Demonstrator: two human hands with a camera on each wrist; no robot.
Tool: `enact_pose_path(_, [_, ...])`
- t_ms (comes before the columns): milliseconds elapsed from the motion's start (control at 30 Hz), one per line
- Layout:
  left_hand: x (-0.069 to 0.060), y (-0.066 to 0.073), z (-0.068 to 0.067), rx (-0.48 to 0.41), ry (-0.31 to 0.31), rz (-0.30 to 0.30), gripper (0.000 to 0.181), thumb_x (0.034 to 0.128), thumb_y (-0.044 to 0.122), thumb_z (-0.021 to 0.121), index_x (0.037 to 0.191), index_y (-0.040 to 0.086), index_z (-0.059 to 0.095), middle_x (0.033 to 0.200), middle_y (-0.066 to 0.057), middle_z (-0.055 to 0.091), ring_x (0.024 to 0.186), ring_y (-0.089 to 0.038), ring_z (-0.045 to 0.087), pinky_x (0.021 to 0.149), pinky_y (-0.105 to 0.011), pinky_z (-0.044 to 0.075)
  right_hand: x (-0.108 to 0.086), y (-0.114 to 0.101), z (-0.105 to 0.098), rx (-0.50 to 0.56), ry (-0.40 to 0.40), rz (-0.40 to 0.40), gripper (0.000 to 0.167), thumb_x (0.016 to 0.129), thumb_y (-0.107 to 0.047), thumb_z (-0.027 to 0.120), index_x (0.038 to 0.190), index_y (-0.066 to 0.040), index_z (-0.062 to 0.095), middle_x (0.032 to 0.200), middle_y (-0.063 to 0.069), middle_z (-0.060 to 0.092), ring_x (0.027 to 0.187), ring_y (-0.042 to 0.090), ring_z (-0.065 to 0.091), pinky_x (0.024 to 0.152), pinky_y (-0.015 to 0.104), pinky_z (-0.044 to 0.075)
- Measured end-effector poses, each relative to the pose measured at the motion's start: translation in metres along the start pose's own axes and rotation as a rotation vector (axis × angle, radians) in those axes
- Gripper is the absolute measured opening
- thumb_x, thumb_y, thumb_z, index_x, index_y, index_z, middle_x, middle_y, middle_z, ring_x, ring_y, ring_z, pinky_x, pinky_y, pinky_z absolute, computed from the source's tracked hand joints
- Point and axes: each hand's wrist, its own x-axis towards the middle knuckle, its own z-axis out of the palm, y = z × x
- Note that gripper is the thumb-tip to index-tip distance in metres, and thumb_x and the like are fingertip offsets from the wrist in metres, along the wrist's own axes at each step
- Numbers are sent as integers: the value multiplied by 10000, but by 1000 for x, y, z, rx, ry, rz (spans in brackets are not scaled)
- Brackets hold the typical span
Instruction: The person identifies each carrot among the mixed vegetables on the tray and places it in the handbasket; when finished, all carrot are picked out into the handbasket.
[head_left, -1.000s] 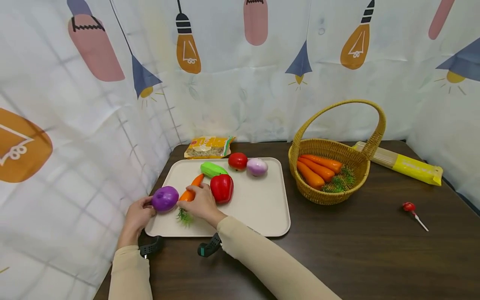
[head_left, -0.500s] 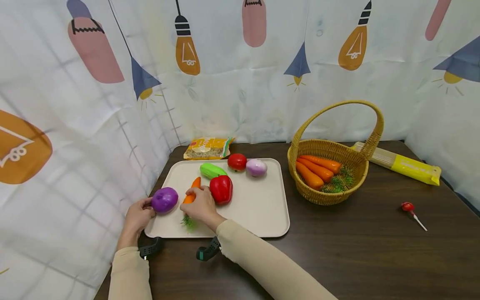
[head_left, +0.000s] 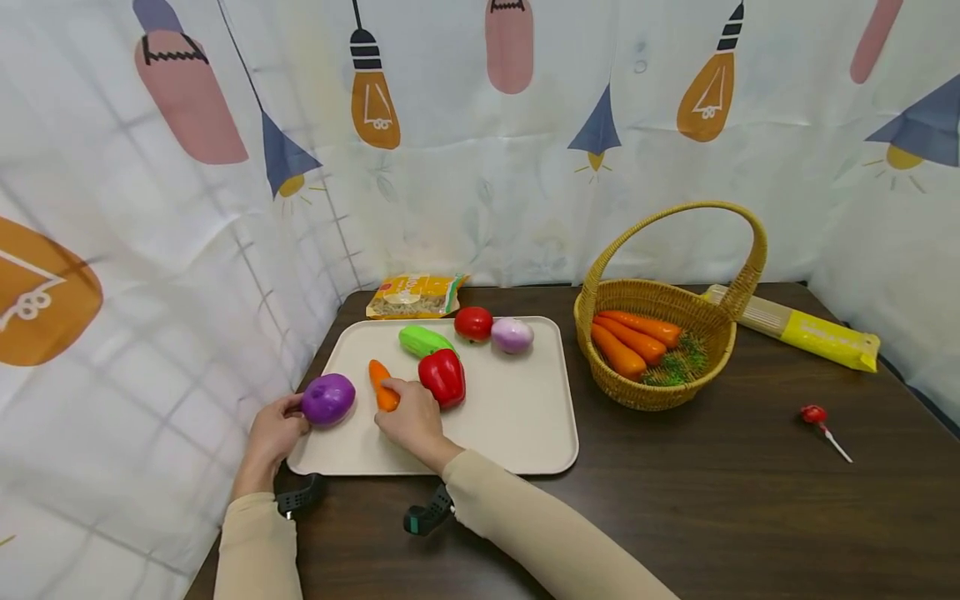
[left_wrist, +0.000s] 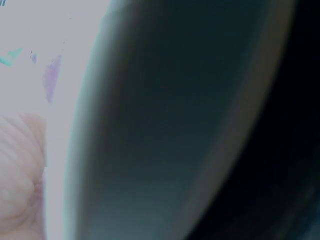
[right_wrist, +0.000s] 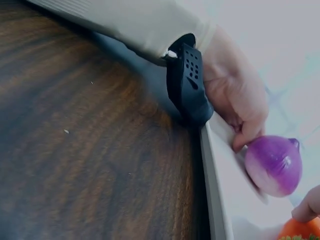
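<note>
In the head view, my left hand (head_left: 272, 435) grips a purple onion (head_left: 327, 399) from its left side, at the left edge of the beige tray (head_left: 510, 425). The onion's paler underside shows in the right wrist view. My right hand (head_left: 414, 421) pinches a carrot (head_left: 380, 382) over the tray, its tip pointing away to the upper left and its green top hidden by the hand. Just right of it lie a red bell pepper (head_left: 442, 378) and a green cucumber-like vegetable (head_left: 424, 340). A dark housing blocks most of the left wrist view.
Behind them on the tray are a tomato (head_left: 474, 323) and a pale purple onion (head_left: 512, 335). A yellow food bag (head_left: 417, 296) lies beyond the tray. Right of it stand a handled wicker basket (head_left: 652, 398) with several carrots, a long yellow packet (head_left: 825, 337) and a red lollipop (head_left: 814, 414).
My right hand has turned the carrot so its tip swings from upper right to upper left, and has shifted slightly nearer and right. The left hand stays at the purple onion.
</note>
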Motion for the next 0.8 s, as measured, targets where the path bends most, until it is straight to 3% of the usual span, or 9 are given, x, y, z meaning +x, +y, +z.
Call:
enact_pose_path(233, [0,-3,-1,10,-1,-9,624,819,-22,532,1419,-118,388,1260,-309,522,1097,-360,486,831,-343,387,-13,3,-4,99,-8,7,467,802,-171,734,1261,-191,647,1112,-56,642,877,96,516,796,263,461])
enact_pose_path(533, [0,-3,0,13,-10,-3,615,833,-23,527,1420,-128,376,1278,-319,505,1114,-375,481,832,-344,402,-24,5,-18,214,58,-48,364,826,-143,721,1188,-156,679,1094,-89,661,909,71,546,837,247,487])
enact_pose_path(800, [1,-1,-2,19,-22,8,618,838,-22,520,1426,-130,361,1290,-323,491,1123,-378,468,837,-343,397,-39,0,-44,339,93,-174,347,842,-132,715,1184,-153,662,1141,-94,638,970,58,558,858,213,490])
